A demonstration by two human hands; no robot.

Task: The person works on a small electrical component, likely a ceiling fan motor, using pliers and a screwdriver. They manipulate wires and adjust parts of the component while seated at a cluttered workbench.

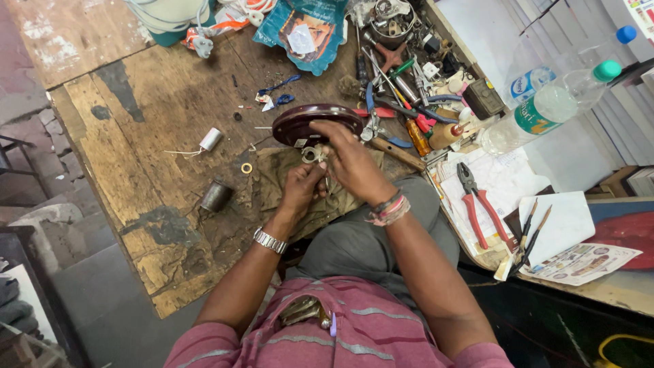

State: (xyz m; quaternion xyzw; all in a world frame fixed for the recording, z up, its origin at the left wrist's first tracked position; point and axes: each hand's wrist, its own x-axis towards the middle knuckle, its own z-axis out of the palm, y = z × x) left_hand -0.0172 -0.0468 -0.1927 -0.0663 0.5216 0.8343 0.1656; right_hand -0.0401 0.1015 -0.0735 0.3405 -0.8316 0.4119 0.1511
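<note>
Left hand (302, 185) and right hand (351, 160) both pinch a small metal fitting (313, 154) steady above the cloth (272, 178); maroon round cover (315, 123) at twelve o'clock.

A repair workshop is indicated by a scarred wooden workbench (157, 204) strewn with screwdrivers (392, 85), red-handled pliers (479, 204) and loose parts.

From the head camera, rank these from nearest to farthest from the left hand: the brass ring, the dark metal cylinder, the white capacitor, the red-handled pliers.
Measured from the left hand:
1. Brass ring, just to its left.
2. Dark metal cylinder, farther left.
3. White capacitor, up and left.
4. Red-handled pliers, far on the right, on papers.
</note>
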